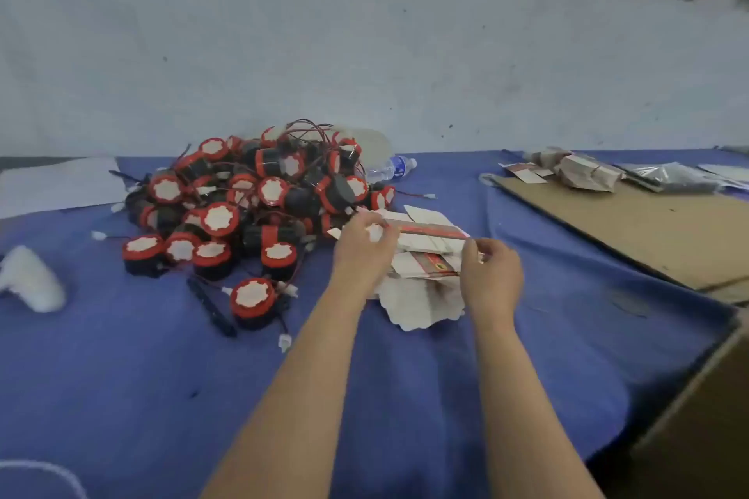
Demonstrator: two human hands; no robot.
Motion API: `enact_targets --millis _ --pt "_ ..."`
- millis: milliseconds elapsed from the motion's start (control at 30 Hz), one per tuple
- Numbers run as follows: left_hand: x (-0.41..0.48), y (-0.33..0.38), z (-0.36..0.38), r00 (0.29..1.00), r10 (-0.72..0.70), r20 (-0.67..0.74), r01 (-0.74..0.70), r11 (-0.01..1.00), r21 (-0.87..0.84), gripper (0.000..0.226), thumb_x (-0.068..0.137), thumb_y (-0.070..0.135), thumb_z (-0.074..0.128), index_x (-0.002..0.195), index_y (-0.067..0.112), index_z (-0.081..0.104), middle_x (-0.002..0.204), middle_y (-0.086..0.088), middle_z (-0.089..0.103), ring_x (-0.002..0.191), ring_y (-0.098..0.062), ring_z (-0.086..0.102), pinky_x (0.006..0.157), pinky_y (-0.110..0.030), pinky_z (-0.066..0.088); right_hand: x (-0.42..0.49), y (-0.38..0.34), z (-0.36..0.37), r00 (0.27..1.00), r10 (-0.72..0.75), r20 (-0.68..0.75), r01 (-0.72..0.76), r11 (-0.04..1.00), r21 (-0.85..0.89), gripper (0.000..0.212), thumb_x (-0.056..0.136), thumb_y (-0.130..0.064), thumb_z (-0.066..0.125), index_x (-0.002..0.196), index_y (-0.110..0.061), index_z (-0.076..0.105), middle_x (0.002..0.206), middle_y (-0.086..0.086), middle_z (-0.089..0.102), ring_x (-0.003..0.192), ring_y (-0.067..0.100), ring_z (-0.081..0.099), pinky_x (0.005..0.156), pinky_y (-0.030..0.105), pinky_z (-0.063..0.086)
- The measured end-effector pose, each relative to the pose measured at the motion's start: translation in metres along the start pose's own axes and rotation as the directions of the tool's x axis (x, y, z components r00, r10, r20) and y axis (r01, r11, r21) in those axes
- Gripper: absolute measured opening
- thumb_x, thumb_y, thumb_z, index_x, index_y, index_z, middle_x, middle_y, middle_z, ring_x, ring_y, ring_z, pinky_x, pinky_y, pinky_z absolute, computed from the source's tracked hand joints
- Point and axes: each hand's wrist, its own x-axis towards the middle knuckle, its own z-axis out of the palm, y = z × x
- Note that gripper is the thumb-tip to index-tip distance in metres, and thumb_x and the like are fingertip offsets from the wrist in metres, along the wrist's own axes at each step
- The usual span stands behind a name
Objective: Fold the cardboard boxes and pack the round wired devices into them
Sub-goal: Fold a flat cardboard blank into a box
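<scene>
Your left hand [362,251] and right hand [492,275] each pinch an end of one flat box [429,232] over its stack [421,296], mid-frame, right of a heap [251,198] of devices too many to count, with one bottle [391,169] behind.

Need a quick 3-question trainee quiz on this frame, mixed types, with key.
1. True or false: the left hand and the right hand both hold one flat cardboard box.
2. The pile of round wired devices lies: A) to the left of the hands; B) to their right; C) packed inside a carton.
3. Fill in: behind that pile lies a plastic water ____.
Key: 1 true; 2 A; 3 bottle.
</scene>
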Motion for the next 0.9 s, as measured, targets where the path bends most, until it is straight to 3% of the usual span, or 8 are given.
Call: enact_targets --millis 167,333,433,500,600,667,733,900 --pt "0.025 -0.008 0.044 1.000 -0.004 0.020 -0.007 0.854 0.520 0.039 0.095 0.039 0.047 0.121 0.011 0.055 0.127 -0.009 0.052 0.123 -0.033 0.043 0.102 -0.043 0.034 0.035 0.003 0.011 0.989 0.091 0.119 -0.052 0.954 -0.296 0.050 0.097 -0.046 0.043 0.132 -0.012 0.051 0.136 0.009 0.052 0.127 0.030 0.044 0.103 0.044 0.031" --pt "0.046 -0.013 0.042 0.990 -0.127 0.061 0.057 0.756 0.652 0.034 0.094 0.037 0.049 0.120 0.014 0.050 0.123 -0.007 0.056 0.118 -0.031 0.049 0.101 -0.043 0.030 0.041 0.005 0.025 0.985 0.053 0.166 0.016 0.921 -0.390 0.044 0.093 -0.041 0.053 0.131 -0.020 0.050 0.130 0.006 0.055 0.131 0.028 0.038 0.111 0.050 0.023" --pt "0.052 -0.010 0.035 0.968 -0.224 0.115 0.145 0.870 0.472 0.030 0.091 0.032 0.057 0.112 0.011 0.054 0.108 -0.005 0.060 0.108 -0.027 0.054 0.095 -0.037 0.042 0.037 0.002 0.024 0.994 -0.081 0.073 0.103 0.920 -0.378 0.043 0.092 -0.033 0.057 0.133 -0.020 0.048 0.138 0.002 0.048 0.139 0.023 0.027 0.115 0.051 0.015" --pt "0.054 -0.004 0.029 0.952 -0.261 0.160 0.228 0.954 0.196 0.029 0.090 0.029 0.061 0.108 0.007 0.061 0.096 -0.005 0.061 0.087 -0.020 0.057 0.068 -0.027 0.045 0.036 -0.004 0.020 0.986 -0.164 0.003 0.155 0.926 -0.345 0.042 0.093 -0.027 0.056 0.134 -0.023 0.047 0.142 -0.001 0.045 0.141 0.020 0.025 0.116 0.051 0.011" --pt "0.052 0.005 0.020 0.945 -0.276 0.174 0.289 0.956 -0.053 0.025 0.090 0.023 0.062 0.108 0.007 0.065 0.087 0.000 0.061 0.070 -0.008 0.053 0.051 -0.020 0.040 0.032 -0.016 0.013 0.975 -0.224 -0.014 0.220 0.966 -0.133 0.045 0.092 -0.019 0.058 0.135 -0.022 0.046 0.139 -0.001 0.047 0.129 0.021 0.043 0.108 0.042 0.032" --pt "0.050 0.012 0.014 0.956 -0.246 0.159 0.278 0.935 -0.222 0.021 0.092 0.017 0.061 0.108 0.005 0.066 0.089 -0.003 0.066 0.077 -0.013 0.062 0.062 -0.016 0.052 0.027 -0.025 0.011 0.974 -0.228 0.017 0.226 0.971 0.077 0.051 0.092 -0.018 0.059 0.139 -0.021 0.042 0.140 0.000 0.046 0.120 0.019 0.050 0.100 0.034 0.042" --pt "0.046 0.020 0.005 0.950 -0.229 0.210 0.299 0.856 -0.422 0.021 0.093 0.011 0.059 0.113 0.005 0.062 0.103 -0.010 0.069 0.093 -0.022 0.067 0.087 -0.033 0.056 0.020 -0.032 0.009 0.968 -0.249 0.021 0.241 0.951 0.193 0.052 0.092 -0.018 0.061 0.140 -0.020 0.041 0.140 -0.002 0.046 0.117 0.013 0.051 0.093 0.021 0.043" --pt "0.031 0.029 -0.038 0.952 -0.064 0.300 0.250 0.726 -0.640 0.022 0.094 0.004 0.049 0.096 0.015 0.067 0.087 -0.001 0.075 0.077 -0.014 0.071 0.064 -0.028 0.059 -0.009 -0.055 0.023 0.921 -0.385 0.059 0.346 0.878 0.330 0.035 0.090 -0.017 0.063 0.123 -0.025 0.054 0.118 -0.010 0.057 0.100 0.004 0.053 0.075 -0.002 0.035"
